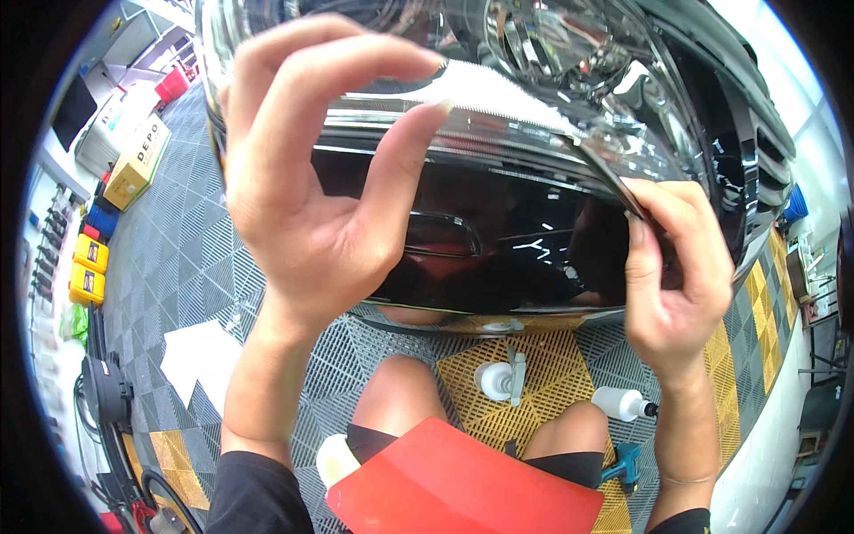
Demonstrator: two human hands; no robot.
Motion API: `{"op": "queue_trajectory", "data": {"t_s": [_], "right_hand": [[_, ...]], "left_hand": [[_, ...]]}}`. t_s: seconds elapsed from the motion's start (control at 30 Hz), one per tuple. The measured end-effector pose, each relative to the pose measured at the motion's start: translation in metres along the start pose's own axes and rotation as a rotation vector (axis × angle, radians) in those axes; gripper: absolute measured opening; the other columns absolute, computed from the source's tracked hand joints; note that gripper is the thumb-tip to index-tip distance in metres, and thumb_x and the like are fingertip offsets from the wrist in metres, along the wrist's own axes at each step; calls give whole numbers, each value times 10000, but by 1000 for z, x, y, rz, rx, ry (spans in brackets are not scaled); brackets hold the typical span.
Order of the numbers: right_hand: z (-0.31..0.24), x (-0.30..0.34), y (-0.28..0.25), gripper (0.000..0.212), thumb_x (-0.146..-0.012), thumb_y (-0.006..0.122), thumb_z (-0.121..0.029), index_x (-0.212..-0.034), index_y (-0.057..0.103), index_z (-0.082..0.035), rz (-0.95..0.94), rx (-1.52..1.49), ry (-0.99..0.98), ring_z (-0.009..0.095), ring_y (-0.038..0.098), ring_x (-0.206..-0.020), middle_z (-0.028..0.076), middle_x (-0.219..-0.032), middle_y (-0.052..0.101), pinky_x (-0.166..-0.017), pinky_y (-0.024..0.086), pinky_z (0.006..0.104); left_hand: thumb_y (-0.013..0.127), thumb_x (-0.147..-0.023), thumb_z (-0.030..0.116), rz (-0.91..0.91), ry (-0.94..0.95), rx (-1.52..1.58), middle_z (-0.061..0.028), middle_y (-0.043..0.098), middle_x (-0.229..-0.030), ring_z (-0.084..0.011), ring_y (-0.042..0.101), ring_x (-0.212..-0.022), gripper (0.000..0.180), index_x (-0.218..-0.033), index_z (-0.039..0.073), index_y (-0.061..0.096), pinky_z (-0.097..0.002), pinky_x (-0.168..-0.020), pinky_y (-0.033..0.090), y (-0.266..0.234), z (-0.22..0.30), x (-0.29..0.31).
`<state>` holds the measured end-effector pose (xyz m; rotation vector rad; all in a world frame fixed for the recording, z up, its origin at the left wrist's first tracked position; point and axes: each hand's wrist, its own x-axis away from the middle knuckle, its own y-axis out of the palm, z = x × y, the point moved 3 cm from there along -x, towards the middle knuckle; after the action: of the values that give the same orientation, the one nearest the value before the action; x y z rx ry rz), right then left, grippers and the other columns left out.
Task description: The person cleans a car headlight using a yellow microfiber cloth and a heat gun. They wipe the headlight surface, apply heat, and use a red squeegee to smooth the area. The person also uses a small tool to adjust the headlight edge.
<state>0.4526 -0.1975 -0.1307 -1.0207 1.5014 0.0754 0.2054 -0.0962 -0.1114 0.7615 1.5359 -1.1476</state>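
Observation:
A large clear car headlight (569,53) fills the upper part of the view, above a glossy black bumper (534,240). My left hand (311,178) is raised in front of the headlight's left part, thumb and forefinger curved and apart, with nothing visible between them. My right hand (676,258) is at the lower right edge of the headlight. Its thumb and forefinger pinch a thin dark strip (607,169), which slants up and left to the lens edge. Whether the strip is a loose tool or joined to the car, I cannot tell.
A red panel (471,481) lies across my lap. On the tiled floor are a white bottle (492,381), another white bottle (618,403), a teal tool (625,467) and white sheets (203,363). Yellow cases (89,267) and a cardboard box (138,165) stand left.

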Motion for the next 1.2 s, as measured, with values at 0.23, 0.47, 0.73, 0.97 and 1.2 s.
{"op": "queue_trajectory", "data": {"t_s": [0.23, 0.47, 0.73, 0.97, 1.2], "right_hand": [[-20, -23, 20, 234, -797, 749, 94, -1010, 712, 6, -32, 38, -76, 211, 660, -712, 124, -900, 662, -595, 517, 288], [-33, -52, 51, 173, -735, 735, 11, -891, 669, -24, -159, 184, -369, 234, 638, -595, 72, -825, 602, -532, 514, 349], [-51, -72, 49, 125, -761, 732, -1, -840, 639, -30, -351, 309, -371, 239, 641, -606, 79, -786, 562, -510, 510, 355], [-57, -73, 56, 147, -754, 734, 18, -858, 639, -24, -393, 326, -323, 264, 650, -638, 89, -809, 575, -541, 523, 364], [-53, -69, 58, 205, -728, 758, 43, -891, 654, -23, -331, 265, -271, 279, 650, -650, 98, -847, 602, -569, 530, 366]], "left_hand": [[719, -840, -87, 348, -181, 229, -102, 637, -1100, -207, 582, -1030, 290, -1114, -11, 663, -308, -944, 439, -7, 0, 7], [566, -968, -81, 535, -390, 454, -93, 606, -1207, -124, 562, -1074, 340, -1301, -19, 540, -278, -974, 414, -9, -13, 26], [601, -951, -66, 499, -362, 410, -95, 603, -1227, -136, 587, -1077, 353, -1297, -30, 538, -279, -949, 433, -14, -13, 27], [627, -885, -22, 546, -343, 468, -87, 596, -1184, -149, 562, -1047, 382, -1263, -18, 572, -299, -940, 399, -14, -16, 27], [639, -823, -11, 584, -316, 496, -71, 608, -1094, -164, 528, -983, 367, -1189, -1, 622, -296, -896, 380, -12, -17, 26]]}}
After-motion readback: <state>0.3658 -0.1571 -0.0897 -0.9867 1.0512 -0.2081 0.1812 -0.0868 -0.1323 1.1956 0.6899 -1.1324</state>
